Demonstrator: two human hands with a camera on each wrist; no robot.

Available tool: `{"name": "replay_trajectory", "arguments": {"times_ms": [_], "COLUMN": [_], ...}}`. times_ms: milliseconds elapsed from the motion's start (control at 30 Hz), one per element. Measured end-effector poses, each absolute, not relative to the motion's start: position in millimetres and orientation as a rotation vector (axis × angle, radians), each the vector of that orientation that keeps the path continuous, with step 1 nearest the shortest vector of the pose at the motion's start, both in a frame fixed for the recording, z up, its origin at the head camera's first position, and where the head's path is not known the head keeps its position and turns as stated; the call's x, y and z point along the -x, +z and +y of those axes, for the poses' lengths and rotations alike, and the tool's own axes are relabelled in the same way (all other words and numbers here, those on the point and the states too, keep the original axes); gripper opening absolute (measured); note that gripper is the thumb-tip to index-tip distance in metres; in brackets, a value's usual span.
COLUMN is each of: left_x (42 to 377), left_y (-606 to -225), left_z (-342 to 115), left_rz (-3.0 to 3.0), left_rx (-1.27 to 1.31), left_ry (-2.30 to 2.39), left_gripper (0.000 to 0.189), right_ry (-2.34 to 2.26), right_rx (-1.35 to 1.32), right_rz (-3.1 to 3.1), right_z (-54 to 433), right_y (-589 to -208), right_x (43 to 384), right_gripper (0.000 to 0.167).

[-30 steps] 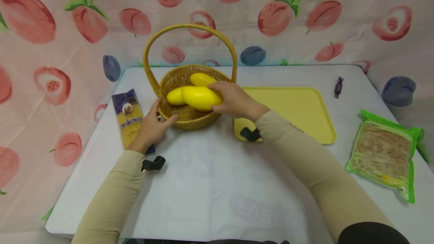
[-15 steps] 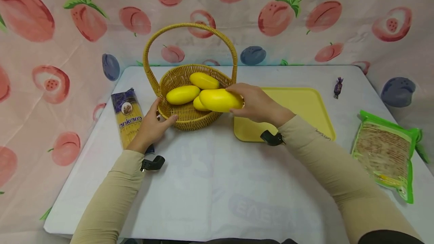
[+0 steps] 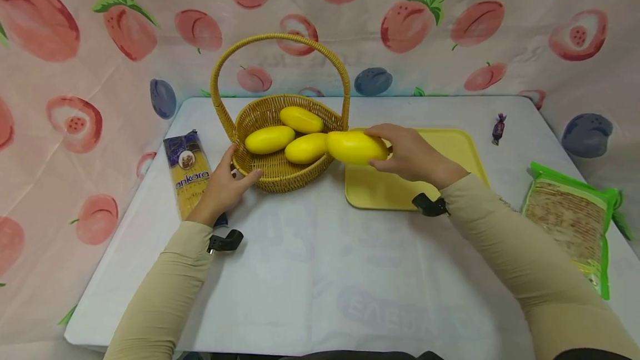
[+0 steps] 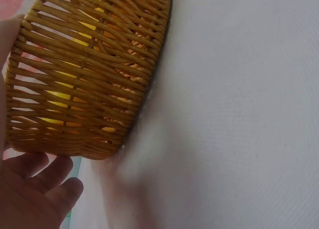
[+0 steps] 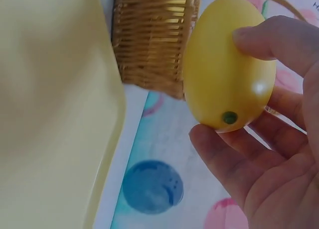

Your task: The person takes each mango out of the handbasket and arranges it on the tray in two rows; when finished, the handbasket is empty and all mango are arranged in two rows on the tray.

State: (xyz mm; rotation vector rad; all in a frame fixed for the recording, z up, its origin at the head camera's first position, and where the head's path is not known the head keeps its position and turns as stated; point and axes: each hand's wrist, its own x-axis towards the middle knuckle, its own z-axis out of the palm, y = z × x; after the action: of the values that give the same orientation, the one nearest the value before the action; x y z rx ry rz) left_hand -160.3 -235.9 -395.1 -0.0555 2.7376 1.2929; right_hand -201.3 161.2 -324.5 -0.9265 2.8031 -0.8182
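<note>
My right hand [image 3: 407,151] holds a smooth yellow mango [image 3: 356,148] by one end, thumb and fingers around it. The mango is over the left edge of the yellow tray [image 3: 385,196], just right of the wicker basket [image 3: 287,182]. A green stem spot shows on its near end in the right wrist view. Three more mangoes lie in the basket: one at the left [image 3: 269,140], one at the back [image 3: 301,119] and one at the right [image 3: 305,149]. My left hand [image 3: 224,188] grips the basket's near left side, thumb on the rim and fingers along the wall.
A pack of spaghetti [image 3: 189,174] lies left of the basket, partly behind my left hand. At the far right are a purple wrapped candy [image 3: 499,129] and a green-edged bag of flatbread [image 3: 570,221], partly covered by my right sleeve. The basket's tall handle [image 3: 280,36] arches above it.
My right hand has carried the mango rightward out of the basket to the tray's left edge, uncovering the right-hand mango inside. The left hand has stayed on the basket.
</note>
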Motion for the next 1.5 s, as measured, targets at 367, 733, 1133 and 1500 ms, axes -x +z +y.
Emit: {"name": "replay_trajectory", "arguments": {"times_ms": [367,733,1133,1500], "left_x": [159.8,160.6,160.6,160.4], "left_y": [-395.0,-395.1,-393.8,-392.9], "left_z": [-237.6,-238.3,-238.0,-237.2], "left_rz": [2.734,2.746,2.731,2.728], "left_rx": [0.046,0.041,0.057,0.060], "left_ry": [1.309,1.292,1.276,1.269], "left_gripper": [0.099,0.098,0.099,0.098], "right_ry": [-0.737,-0.726,-0.713,-0.712], "right_rx": [0.803,0.633,0.489,0.432], "right_rz": [2.828,2.799,2.792,2.789], "right_z": [188.1,208.8,224.2,230.3], "right_y": [-321.0,-329.0,-349.1,-359.9], "right_x": [209.6,225.9,242.9,251.0], "right_gripper": [0.060,0.061,0.064,0.063]}}
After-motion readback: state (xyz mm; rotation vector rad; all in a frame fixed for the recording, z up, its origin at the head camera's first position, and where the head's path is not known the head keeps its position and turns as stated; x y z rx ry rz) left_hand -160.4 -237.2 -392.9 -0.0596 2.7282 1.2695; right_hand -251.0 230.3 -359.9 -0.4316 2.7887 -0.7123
